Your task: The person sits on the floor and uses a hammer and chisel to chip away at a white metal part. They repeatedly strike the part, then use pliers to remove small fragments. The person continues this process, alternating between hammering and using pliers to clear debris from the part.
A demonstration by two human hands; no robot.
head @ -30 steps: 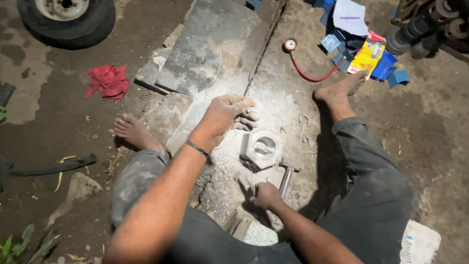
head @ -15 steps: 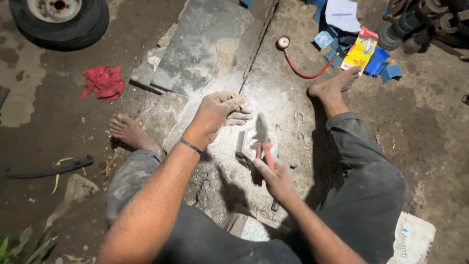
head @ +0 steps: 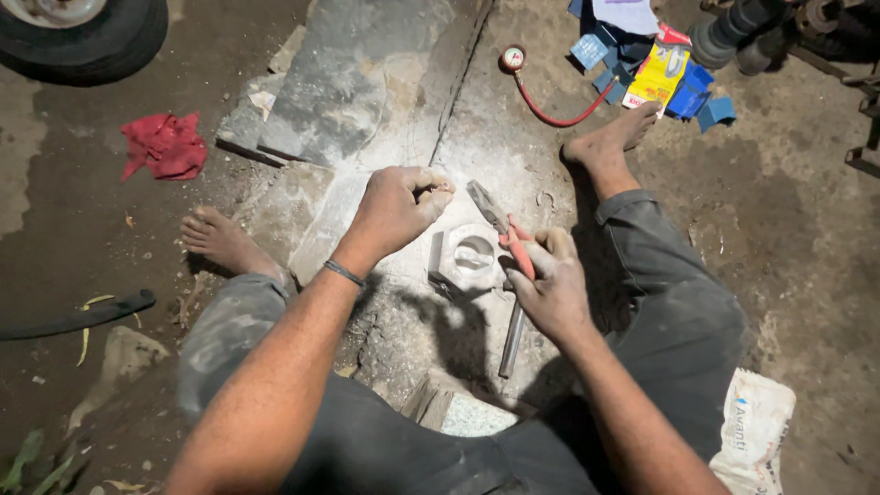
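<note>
i sit on the ground with my knees spread and both bare feet out in front. my left hand [head: 396,209] hovers over the dusty stone slab [head: 348,82], curled into a loose fist with the fingertips pinched together at its right edge; i cannot tell whether anything sits between them. my right hand [head: 548,286] is clamped around the red handles of a pair of pliers [head: 500,229], whose metal nose points up and to the left, away from me. the big pale hexagonal nut [head: 469,257] lies flat on the stone between my two hands, just left of the pliers, its round hole facing up. a grey metal rod [head: 511,341] lies on the ground below my right hand, running toward me.

further off, a red rag [head: 165,145] lies crumpled on the dirt to the left, well apart from the slab, and part of a black tyre [head: 87,41] shows at the top left corner. beyond my right foot a round pressure gauge [head: 512,59] with a red hose rests on the ground, near a scatter of blue and yellow boxes [head: 665,78]. a white printed sack [head: 756,431] lies beside my right thigh.
</note>
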